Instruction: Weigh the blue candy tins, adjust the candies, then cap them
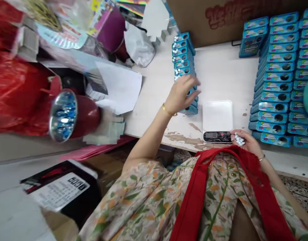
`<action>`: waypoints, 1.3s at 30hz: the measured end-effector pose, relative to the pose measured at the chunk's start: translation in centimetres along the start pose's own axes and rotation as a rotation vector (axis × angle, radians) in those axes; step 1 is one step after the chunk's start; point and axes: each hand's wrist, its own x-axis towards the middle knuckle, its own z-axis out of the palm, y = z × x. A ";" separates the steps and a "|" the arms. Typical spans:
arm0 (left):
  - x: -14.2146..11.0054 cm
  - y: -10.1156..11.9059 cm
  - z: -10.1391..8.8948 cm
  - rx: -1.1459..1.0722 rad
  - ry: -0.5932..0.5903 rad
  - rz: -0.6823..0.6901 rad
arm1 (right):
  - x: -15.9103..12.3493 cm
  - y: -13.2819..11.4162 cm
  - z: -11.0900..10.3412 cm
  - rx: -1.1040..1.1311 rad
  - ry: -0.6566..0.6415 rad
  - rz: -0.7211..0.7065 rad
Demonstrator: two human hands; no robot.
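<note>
My left hand (182,94) hovers over a short row of blue boxes (184,50). Its thumb and fingers are apart, slightly blurred, with nothing visible between them. Small white pieces (177,60) lie on the tops of several of these boxes, beside their dark round holes. Beside the front edge of the white digital scale (217,117), my right hand (250,144) is cupped around a small handful of white pieces (239,139). Its fingertips are at the scale's black panel. The scale's platform carries nothing.
Long rows of blue boxes (277,97) stand at the right. A cardboard box (226,21) borders the back of the white table (164,110). To the left, a dark red container (87,113) of small blue-wrapped items lies by paper sheets (120,85) and red plastic bags (15,93).
</note>
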 end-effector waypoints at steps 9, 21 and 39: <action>-10.4 1.7 3.0 0.280 0.095 -0.146 | -0.5 0.1 2.0 0.116 -0.085 0.188; -0.3 10.8 1.3 0.190 -0.244 0.087 | -3.8 1.1 2.0 -0.028 0.057 -0.027; -9.5 5.4 0.4 -0.321 0.237 -0.403 | -3.5 -0.7 1.9 -0.148 0.088 -0.061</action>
